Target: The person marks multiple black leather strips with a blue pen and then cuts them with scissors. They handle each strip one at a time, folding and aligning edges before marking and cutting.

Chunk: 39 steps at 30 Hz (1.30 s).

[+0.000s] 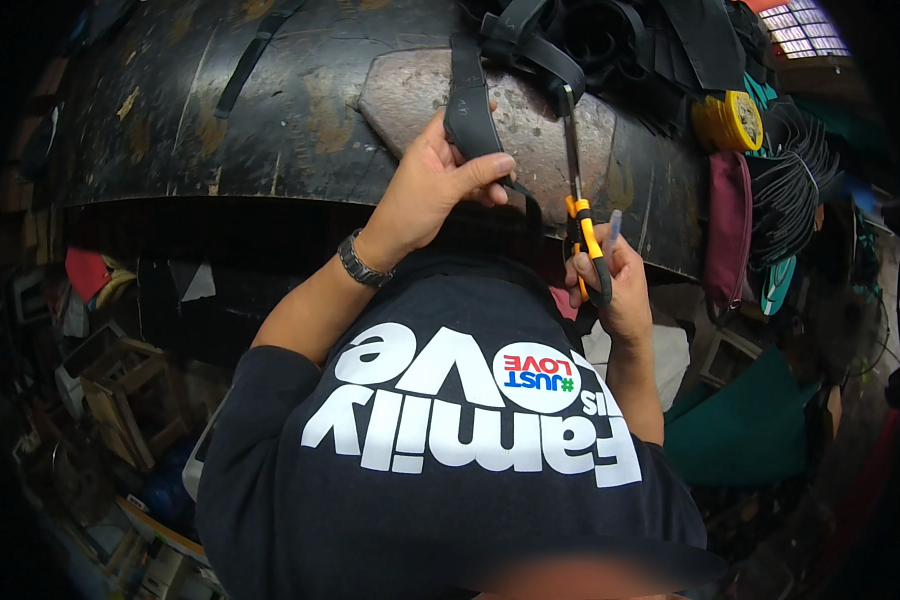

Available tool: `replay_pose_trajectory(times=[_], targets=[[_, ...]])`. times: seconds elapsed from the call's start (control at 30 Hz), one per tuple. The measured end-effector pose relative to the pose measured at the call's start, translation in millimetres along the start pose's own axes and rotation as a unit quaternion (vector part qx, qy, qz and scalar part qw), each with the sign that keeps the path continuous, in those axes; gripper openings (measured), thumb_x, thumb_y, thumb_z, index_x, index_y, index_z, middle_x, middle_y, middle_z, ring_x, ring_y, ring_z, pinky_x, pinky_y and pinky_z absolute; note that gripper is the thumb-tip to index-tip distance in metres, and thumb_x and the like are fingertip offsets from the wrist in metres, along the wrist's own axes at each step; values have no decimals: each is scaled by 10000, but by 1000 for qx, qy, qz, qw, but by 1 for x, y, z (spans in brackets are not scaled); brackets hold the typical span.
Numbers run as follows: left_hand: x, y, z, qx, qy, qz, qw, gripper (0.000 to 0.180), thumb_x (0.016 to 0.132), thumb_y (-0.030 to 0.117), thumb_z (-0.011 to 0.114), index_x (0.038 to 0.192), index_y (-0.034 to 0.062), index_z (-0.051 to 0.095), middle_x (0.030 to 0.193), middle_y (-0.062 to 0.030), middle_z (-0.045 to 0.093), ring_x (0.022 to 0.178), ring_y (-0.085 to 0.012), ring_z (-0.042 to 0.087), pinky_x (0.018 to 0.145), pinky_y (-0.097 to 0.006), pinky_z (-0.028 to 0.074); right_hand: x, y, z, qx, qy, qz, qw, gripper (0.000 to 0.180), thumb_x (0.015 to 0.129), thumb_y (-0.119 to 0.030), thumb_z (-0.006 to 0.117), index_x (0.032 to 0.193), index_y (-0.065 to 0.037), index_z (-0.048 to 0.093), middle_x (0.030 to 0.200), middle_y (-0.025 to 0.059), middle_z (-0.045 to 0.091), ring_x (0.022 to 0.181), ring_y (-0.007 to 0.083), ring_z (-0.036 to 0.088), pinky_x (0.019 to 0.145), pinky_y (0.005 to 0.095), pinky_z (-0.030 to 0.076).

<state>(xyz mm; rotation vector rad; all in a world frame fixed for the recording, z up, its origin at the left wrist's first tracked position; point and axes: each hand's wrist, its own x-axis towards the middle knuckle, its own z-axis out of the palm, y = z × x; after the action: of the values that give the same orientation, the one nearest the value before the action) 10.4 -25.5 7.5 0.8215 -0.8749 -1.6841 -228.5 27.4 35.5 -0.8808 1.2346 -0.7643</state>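
We count 2 hands, 1 pair of scissors (582,215), 1 dark strap (470,110), 1 wristwatch (361,262), 1 yellow tape roll (732,121) and 1 maroon pouch (730,225).

head camera looks down, close overhead

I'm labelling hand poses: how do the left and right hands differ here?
The left hand pinches a dark strap piece flat on the worn black workbench; the right hand grips orange-handled scissors upright, blades up. The left wears a wristwatch; the right wrist is bare. The left reaches farther forward. Both are bare.
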Motion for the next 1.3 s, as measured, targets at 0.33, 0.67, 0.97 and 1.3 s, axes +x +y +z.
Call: replay_pose_trajectory(times=[0.33,0.67,0.97,1.3], targets=[[-11,-2,-1,25,-34,-5,999,366,962,125,499,1293,27,377,903,-134,645,724,-170,676,638,-244,548,12,-8,-64,-474,312,-127,814,151,801,-110,639,896,-6,587,746,91,658,584,135,569,580,269,450],[-11,2,17,103,-47,81,990,340,927,82,557,1238,11,437,921,-92,631,727,-151,670,613,-227,539,44,-20,-84,-640,356,-273,624,222,829,-103,587,1026,-43,670,1021,90,614,934,314,563,808,394,463],[-11,0,32,382,-132,175,898,198,877,65,625,1062,-5,607,842,-120,661,719,-167,670,635,-272,531,42,-39,6,74,-53,-110,990,183,882,-107,631,1023,10,635,806,30,620,526,18,469,438,144,305],[-10,-8,25,450,-122,225,855,251,809,25,678,1057,13,635,936,-146,673,848,-257,672,719,-311,526,38,-40,29,-120,-24,-94,988,126,836,-110,697,899,-8,658,696,-12,601,514,5,449,441,163,318]])
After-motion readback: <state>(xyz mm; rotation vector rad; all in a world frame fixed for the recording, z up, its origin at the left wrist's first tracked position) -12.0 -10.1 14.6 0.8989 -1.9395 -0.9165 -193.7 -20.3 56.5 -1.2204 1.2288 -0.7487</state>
